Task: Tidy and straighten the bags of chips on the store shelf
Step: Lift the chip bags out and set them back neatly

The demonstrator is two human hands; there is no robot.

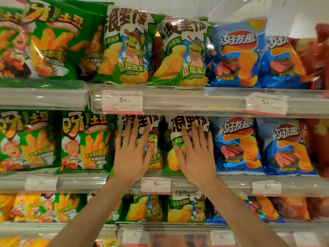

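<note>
Chip bags point(236, 145) stand along the shelf point(231, 182).

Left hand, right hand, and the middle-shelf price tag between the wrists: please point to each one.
left hand point(130, 155): head view, back of the hand.
right hand point(196, 157): head view, back of the hand.
price tag point(155, 185): head view, centre of the label.

middle shelf, centre of frame | left turtle bag point(154, 139): green-white, cartoon turtle, upright, partly covered by a flat palm | right turtle bag point(173, 154): same design, upright, just beside it, likewise covered | green fries bags point(85, 141): upright at centre left | blue steak bags point(235, 143): upright at centre right
</note>
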